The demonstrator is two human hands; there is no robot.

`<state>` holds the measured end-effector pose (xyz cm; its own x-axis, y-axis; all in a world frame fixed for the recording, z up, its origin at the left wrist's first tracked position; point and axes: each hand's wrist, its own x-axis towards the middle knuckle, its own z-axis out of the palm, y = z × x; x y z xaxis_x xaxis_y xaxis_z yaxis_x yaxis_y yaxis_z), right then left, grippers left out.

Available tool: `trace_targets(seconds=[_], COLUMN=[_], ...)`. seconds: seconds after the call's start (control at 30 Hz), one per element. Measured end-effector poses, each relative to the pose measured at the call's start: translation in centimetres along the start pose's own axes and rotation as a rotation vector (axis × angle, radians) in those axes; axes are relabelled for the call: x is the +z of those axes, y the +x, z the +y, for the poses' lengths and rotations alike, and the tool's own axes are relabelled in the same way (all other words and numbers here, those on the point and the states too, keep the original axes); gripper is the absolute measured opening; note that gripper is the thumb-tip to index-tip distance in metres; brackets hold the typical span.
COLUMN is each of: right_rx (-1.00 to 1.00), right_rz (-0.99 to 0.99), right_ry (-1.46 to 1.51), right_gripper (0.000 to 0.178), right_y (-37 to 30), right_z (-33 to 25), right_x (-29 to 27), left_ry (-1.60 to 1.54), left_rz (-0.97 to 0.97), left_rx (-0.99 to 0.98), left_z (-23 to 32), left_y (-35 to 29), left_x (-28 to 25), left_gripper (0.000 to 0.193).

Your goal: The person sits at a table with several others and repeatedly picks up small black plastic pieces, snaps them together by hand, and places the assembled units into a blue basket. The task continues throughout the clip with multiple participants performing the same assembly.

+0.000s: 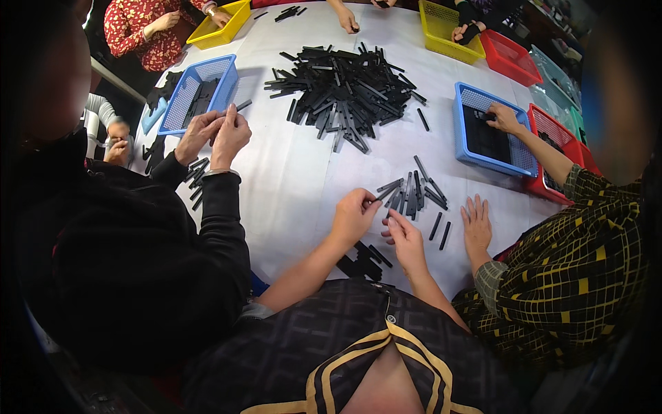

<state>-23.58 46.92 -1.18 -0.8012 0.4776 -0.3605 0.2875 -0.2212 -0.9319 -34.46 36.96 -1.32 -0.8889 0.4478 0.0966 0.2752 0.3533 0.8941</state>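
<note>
My left hand [355, 217] is in the lower middle of the head view, its thumb and fingertips pinched together. Close to its right, my right hand [407, 243] has its thumb and index finger brought together at a dark thin piece, with the other fingers curled. What each pinch holds is small and partly hidden. Just beyond my fingertips lies a loose group of flat black strips [412, 193]. Two separate black strips [440, 231] lie to the right of my right hand. Under my left forearm is a stack of black strips [360, 263], partly covered.
A large heap of black strips [345, 90] covers the middle of the white table [293, 186]. Blue baskets stand left [227, 83] and right [463, 148]. A yellow basket [448, 31] and red baskets [510, 58] are farther off. Co-workers' arms reach in on both sides.
</note>
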Motion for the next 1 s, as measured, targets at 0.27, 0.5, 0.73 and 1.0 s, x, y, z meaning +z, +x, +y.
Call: trace_targets(seconds=[0.27, 0.5, 0.73, 1.0], right_rx=[0.070, 0.259, 0.286, 0.187], right_rz=[0.038, -0.376, -0.247, -0.250], right_ry=[0.662, 0.862, 0.648, 0.437], right_gripper=[0.019, 0.028, 0.034, 0.036], right_y=[0.0, -2.2, -3.6, -4.3], right_z=[-3.1, -5.3, -5.9, -5.9], right_x=[-0.1, -1.1, -0.4, 0.6], left_ry=[-0.132, -0.909, -0.806, -0.778], left_rz=[-0.179, -0.477, -0.367, -0.243], left_rx=[0.197, -0.383, -0.345, -0.449], left_z=[5.2, 5.6, 5.9, 5.4], left_y=[-1.8, -0.6, -1.3, -1.2], left_x=[-1.2, -1.3, -1.5, -2.4], left_gripper=[0.016, 0.013, 0.014, 0.030])
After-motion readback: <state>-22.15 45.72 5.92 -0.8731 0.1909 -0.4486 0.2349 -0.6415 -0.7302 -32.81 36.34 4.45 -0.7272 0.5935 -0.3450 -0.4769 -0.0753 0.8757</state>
